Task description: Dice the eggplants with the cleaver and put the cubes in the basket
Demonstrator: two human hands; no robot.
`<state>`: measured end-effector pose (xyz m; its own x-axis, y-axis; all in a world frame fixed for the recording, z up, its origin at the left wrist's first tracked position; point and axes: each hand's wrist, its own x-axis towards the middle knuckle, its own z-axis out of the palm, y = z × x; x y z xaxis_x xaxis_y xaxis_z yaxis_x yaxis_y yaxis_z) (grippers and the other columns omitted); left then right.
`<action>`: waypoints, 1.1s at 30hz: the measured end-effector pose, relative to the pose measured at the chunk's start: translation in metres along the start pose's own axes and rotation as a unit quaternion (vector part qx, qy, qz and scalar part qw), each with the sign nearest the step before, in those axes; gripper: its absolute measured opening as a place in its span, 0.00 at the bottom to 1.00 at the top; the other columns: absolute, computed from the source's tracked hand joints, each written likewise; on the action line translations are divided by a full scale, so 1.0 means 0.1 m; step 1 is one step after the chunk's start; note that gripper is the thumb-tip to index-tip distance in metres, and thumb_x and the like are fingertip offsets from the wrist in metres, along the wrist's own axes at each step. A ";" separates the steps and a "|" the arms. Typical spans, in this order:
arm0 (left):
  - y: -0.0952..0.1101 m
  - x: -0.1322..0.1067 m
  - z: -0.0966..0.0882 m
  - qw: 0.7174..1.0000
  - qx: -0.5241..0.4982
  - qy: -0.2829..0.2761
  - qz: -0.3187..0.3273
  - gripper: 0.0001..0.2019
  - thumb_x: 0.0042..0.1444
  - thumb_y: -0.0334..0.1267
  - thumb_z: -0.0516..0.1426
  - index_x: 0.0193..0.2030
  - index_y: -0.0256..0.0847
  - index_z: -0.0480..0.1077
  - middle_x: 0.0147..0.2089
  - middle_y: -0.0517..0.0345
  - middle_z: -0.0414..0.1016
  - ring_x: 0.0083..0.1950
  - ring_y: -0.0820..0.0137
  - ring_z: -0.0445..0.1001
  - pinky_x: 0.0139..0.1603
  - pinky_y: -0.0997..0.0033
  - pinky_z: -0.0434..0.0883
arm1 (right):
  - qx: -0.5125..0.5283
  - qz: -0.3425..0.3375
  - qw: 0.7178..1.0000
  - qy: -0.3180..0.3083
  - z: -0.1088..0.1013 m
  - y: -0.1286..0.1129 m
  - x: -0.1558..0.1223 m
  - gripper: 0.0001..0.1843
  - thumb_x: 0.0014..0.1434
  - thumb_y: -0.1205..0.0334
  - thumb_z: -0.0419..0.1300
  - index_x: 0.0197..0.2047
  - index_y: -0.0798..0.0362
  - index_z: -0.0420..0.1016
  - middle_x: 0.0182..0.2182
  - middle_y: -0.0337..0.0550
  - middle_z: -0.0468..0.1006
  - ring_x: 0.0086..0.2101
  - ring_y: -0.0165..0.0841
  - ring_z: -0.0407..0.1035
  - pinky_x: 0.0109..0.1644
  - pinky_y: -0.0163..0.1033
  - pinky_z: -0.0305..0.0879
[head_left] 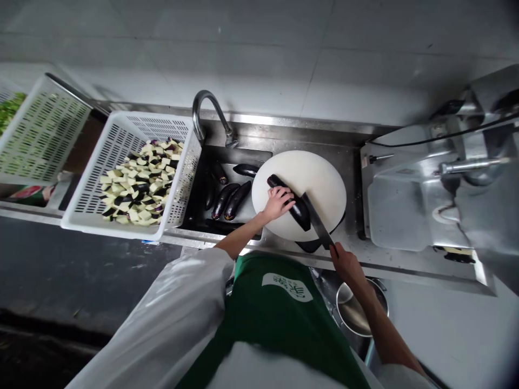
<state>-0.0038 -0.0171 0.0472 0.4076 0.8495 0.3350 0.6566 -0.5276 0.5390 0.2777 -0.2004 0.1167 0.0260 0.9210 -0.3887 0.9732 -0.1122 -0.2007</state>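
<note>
A dark purple eggplant (300, 212) lies on the round white cutting board (320, 178) set over the sink's right side. My left hand (278, 203) is wrapped over the eggplant's middle, pinning it down. My right hand (344, 263) is closed around the handle of a large knife (317, 222), whose blade rests against the eggplant's near end. Several whole eggplants (229, 199) lie in the sink basin (194, 208) to the left of the board.
A white plastic basket (121, 135) with cut eggplant pieces (140, 186) stands left of the sink. A second white basket (44, 129) tilts further left. A curved faucet (206, 111) rises behind the sink. A steel machine (438, 194) fills the right. A metal pot (359, 313) sits below the counter.
</note>
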 end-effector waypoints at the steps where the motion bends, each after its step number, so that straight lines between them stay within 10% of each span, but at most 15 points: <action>1: -0.01 -0.07 0.02 1.000 -0.001 0.015 -0.020 0.15 0.71 0.49 0.55 0.51 0.42 0.77 0.55 0.45 0.73 0.62 0.54 0.63 0.63 0.48 0.59 | 0.004 -0.007 1.000 -0.009 0.00 0.01 0.00 0.11 0.75 0.60 0.49 0.45 0.53 0.69 0.24 0.39 0.73 0.25 0.33 0.67 0.32 0.37 0.45; 23: -0.23 -0.25 0.18 0.999 -0.002 0.040 -0.020 0.16 0.69 0.48 0.54 0.48 0.43 0.79 0.52 0.45 0.74 0.60 0.52 0.62 0.60 0.44 0.59 | -0.082 -0.103 0.991 -0.027 -0.65 -0.65 0.32 0.14 0.76 0.56 0.46 0.41 0.50 0.66 0.25 0.41 0.76 0.24 0.34 0.69 0.32 0.37 0.47; 33: -0.22 -0.26 0.17 0.999 -0.010 0.032 -0.007 0.15 0.70 0.47 0.55 0.50 0.43 0.79 0.53 0.44 0.73 0.62 0.51 0.61 0.61 0.43 0.58 | -0.133 -0.129 0.981 -0.060 -0.84 -1.52 1.10 0.21 0.78 0.56 0.40 0.51 0.58 0.70 0.35 0.51 0.80 0.33 0.34 0.72 0.36 0.37 0.50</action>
<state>-0.0186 -0.0279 0.0137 0.3565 0.8553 0.3759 0.6486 -0.5162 0.5594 0.1518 -0.0507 0.1805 -0.2406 0.8533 -0.4627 0.9694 0.2351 -0.0704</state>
